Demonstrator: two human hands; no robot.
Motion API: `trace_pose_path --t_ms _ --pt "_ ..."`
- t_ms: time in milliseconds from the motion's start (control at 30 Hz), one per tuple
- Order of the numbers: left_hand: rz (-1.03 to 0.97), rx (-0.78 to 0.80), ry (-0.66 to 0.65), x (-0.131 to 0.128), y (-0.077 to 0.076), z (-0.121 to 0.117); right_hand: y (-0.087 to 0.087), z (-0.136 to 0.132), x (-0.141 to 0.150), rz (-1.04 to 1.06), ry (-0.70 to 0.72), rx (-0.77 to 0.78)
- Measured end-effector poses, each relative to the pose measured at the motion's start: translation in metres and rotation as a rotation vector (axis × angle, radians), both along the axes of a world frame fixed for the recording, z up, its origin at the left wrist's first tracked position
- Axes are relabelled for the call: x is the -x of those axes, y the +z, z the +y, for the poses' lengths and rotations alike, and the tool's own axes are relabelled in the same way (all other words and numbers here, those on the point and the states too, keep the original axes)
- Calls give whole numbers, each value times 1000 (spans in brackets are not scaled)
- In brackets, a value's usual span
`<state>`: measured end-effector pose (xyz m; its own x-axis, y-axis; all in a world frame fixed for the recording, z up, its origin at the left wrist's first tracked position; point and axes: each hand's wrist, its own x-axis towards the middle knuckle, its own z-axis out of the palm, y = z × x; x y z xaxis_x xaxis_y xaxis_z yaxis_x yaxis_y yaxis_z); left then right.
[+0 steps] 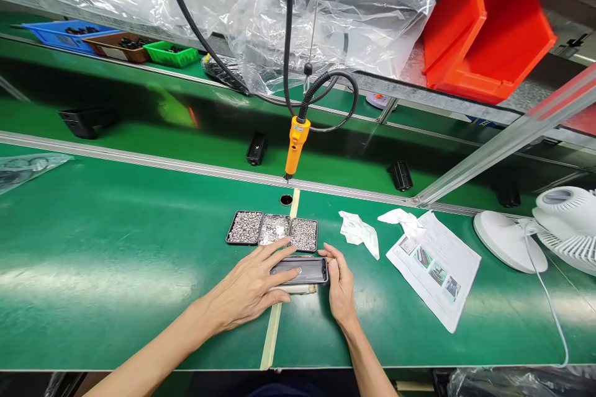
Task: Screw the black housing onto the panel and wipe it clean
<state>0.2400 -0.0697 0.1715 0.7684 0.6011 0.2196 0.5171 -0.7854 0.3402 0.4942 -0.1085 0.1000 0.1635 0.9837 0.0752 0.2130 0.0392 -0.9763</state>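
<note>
A shallow black rectangular housing (311, 272) lies lengthwise in front of me on a pale block (300, 289). My left hand (254, 285) reaches over its left end with fingers stretched and spread, one fingertip pressing on the inside floor and the thumb along the near side. My right hand (341, 282) curls its fingers around the right end of the housing. Just behind it stand small black trays of tiny metal parts: a left tray (246, 227), a middle tray (274, 231) partly behind my left fingers, and a right tray (304, 234).
A yellow electric screwdriver (297, 146) hangs on a cable above a dark hole (286, 200). Rightward lie crumpled white tissues (359, 232), an instruction sheet (435, 270) and a white fan (512, 239). Overhead are a red bin (484, 37), plastic sheeting (335, 6) and a blue tray (56, 37).
</note>
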Motion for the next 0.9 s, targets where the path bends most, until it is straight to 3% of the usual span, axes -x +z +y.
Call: trace_pose_path --t_ms 300,367,467,567,700,900 --pt "-97 96 0 0 1 0 1 0 0 4 -7 13" --pt "-221 129 102 5 -2 4 1 0 0 5 -12 16" --pt "-369 104 415 22 -10 18 -1 -1 0 9 -18 17" --pt "-349 52 638 42 -21 36 -3 0 -1 14 -27 26" --pt "-230 -1 732 53 -41 54 -6 1 -3 15 -29 36" --pt "-144 -51 772 36 -64 62 -7 0 -3 9 -49 49"
